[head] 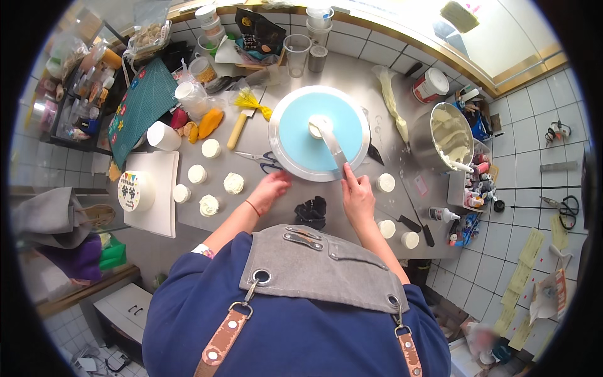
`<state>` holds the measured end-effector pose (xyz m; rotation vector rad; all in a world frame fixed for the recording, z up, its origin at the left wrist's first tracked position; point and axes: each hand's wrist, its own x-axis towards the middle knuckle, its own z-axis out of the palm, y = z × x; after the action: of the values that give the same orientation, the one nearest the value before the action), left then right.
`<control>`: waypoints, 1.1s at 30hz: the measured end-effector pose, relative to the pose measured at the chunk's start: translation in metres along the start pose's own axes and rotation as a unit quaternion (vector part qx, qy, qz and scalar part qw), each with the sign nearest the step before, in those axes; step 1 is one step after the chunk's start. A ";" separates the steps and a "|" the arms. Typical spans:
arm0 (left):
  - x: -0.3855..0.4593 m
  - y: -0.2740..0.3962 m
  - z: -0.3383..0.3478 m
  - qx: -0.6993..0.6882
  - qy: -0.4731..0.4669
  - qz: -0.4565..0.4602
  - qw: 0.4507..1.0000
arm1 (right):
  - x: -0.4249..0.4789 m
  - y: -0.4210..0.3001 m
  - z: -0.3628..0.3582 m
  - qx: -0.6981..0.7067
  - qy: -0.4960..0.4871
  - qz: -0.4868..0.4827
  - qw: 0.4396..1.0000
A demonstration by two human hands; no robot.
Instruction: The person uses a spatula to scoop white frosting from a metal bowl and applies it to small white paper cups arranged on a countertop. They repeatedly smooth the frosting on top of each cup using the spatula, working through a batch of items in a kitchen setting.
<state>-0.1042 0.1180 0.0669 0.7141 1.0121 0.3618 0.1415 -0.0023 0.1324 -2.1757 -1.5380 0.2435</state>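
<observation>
My right hand (pixel 358 195) grips a metal icing spatula (pixel 332 143). Its blade reaches over a blue-topped cake turntable (pixel 301 141) and lies against a small white-creamed cake (pixel 318 127) near the centre. At the turntable's near left edge is my left hand (pixel 272 189), empty, with fingers loosely bent; whether it touches the rim I cannot tell. Just beyond that hand, scissors (pixel 264 159) lie partly by the turntable. Several small creamed cakes, one with a swirled top (pixel 233 183), stand left of my left hand. A few more, including a smooth one (pixel 386 183), stand to the right.
A steel bowl of cream (pixel 447 136) stands at right, with a filled piping bag (pixel 392 101) nearby. Dark-bladed spatulas (pixel 409 223) lie near the front right. At left, a decorated cake (pixel 136 191) sits on a white board (pixel 167 188). A black cloth (pixel 311 212) lies before me.
</observation>
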 end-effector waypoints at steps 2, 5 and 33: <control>0.000 0.001 -0.003 -0.133 0.067 0.036 0.988 | -0.003 -0.001 0.000 0.012 -0.008 0.008 1.000; 0.001 -0.001 0.000 -0.160 -0.017 0.081 0.984 | -0.008 -0.003 0.000 0.014 -0.014 0.009 1.000; -0.008 0.005 0.020 -0.175 0.004 0.019 0.984 | -0.013 -0.008 -0.007 0.073 -0.040 0.007 0.997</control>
<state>-0.0909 0.1090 0.0821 0.4143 0.9112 0.5611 0.1325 -0.0141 0.1408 -2.0872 -1.4983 0.4391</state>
